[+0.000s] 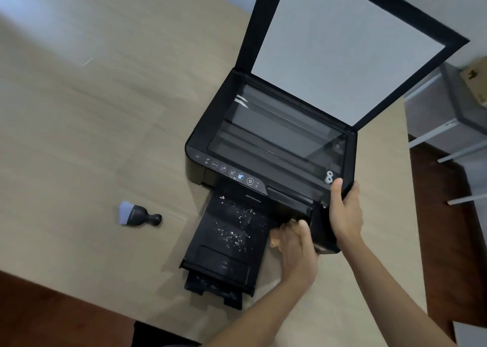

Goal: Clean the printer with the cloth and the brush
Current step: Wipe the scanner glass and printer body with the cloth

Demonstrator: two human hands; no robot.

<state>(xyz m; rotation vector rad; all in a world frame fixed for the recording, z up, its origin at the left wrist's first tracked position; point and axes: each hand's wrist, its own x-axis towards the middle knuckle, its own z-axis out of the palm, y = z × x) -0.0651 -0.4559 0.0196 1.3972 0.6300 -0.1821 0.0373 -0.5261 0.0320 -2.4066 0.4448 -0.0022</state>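
Observation:
A black printer [200, 146] stands on the wooden table with its scanner lid [342, 46] raised, so the glass [276, 133] shows. Its output tray [229, 241] sticks out toward me and is speckled with white bits. My right hand [345, 212] grips the printer's front right corner, thumb on the top edge. My left hand [295, 246] is blurred and reaches into the front opening beside the tray; what it holds there is hidden. A short black brush [139, 213] with pale bristles lies on the table to the left of the tray. No cloth is in view.
The light wooden table [92, 135] spreads wide to the left of the printer; its near edge runs along the bottom left. On the right, past the table's edge, stand grey metal shelves [448, 125] with a cardboard box [474, 80] over a dark red floor.

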